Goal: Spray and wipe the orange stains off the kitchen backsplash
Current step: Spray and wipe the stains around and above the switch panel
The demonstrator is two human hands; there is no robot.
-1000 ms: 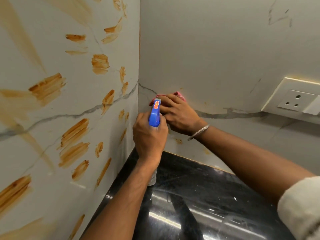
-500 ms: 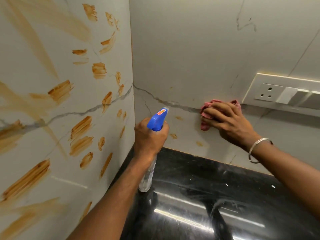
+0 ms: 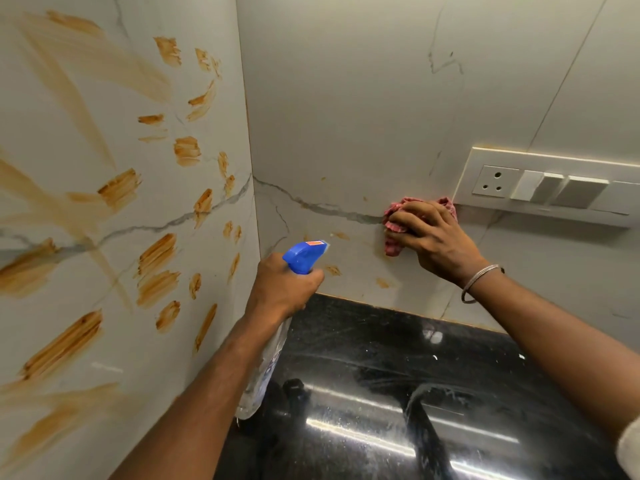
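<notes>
Corner of white marble-look backsplash (image 3: 346,116) over glossy black countertop (image 3: 363,341). Left panel carries many orange stains (image 3: 157,252). Back panel shows only a few faint spots (image 3: 382,282), low down.

Hidden/unclear: trigger and neck of spray bottle (image 3: 304,256) are buried in left hand (image 3: 280,289). Print on the clear body is unreadable. Pink cloth (image 3: 394,245) is mostly covered by right hand (image 3: 436,237). Switch plate (image 3: 554,188) runs off the right edge. Pale sleeve (image 3: 630,448) is cut by the frame corner.

Left hand: fingers wrapped tight round the bottle neck. Cannot tell whether a finger sits on the trigger.

Right hand: fingers curled over the bunched cloth, pressing it to the back panel at the lower left corner of the switch plate. Metal bangle (image 3: 481,280) on wrist.

Bottle: held above the countertop near the corner. Long axis tilted, base down toward the camera, blue head up. Nozzle points up and right at the back panel, just beside the faint spots.
</notes>
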